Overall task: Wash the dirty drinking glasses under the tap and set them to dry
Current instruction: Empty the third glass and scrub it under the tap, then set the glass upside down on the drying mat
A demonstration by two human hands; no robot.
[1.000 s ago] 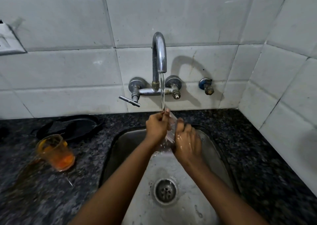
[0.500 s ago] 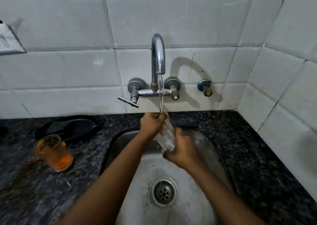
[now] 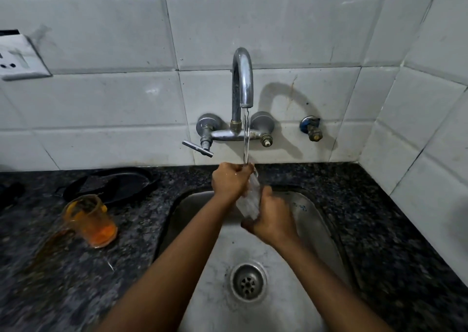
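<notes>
A clear drinking glass (image 3: pixel 249 200) is held tilted over the steel sink (image 3: pixel 319 220), its mouth up under the stream from the chrome tap (image 3: pixel 242 78). My left hand (image 3: pixel 229 181) grips the glass at its rim end, where the water lands. My right hand (image 3: pixel 272 217) grips its lower end from the right. A second glass (image 3: pixel 90 221), stained with orange residue, stands on the dark granite counter (image 3: pixel 63 268) to the left of the sink.
A black pan (image 3: pixel 111 183) lies on the counter behind the orange glass. A brownish spill (image 3: pixel 48 248) spreads left of that glass. The drain (image 3: pixel 248 281) is in the sink's middle. White tiled walls close in behind and at the right; a wall socket (image 3: pixel 19 58) is upper left.
My right hand has slid down from the glass's side to its lower end. The glass has tilted more, and both hands shifted slightly left.
</notes>
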